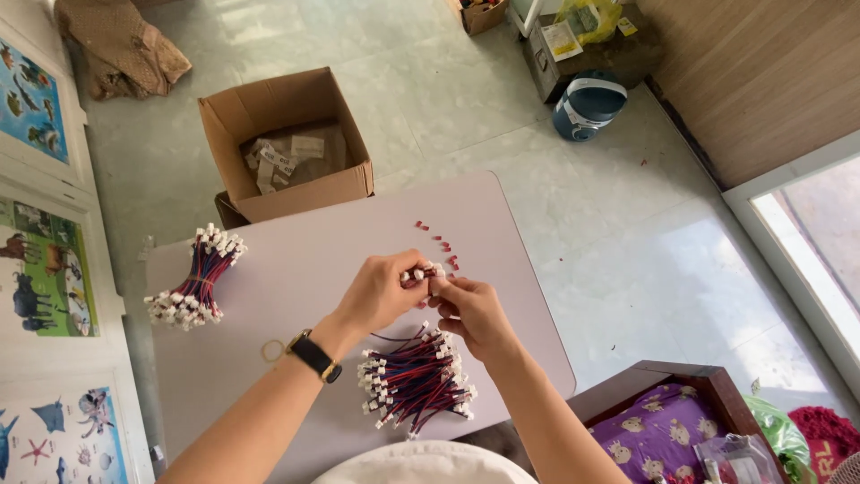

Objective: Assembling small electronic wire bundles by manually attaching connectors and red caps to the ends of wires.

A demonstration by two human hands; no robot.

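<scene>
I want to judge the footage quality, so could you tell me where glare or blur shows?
Head view: daylight glare whitens the floor by the window at right; the hands and the wire bundle on the table look sharp, with soft shadows.

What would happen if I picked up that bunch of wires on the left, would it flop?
The bunch would probably sag a little, since its thin red and blue wires already bend in a curve. It likely feels light, being only slim wires with small white plugs. It seems tied in the middle, so it probably stays together and would not roll on the table.
</scene>
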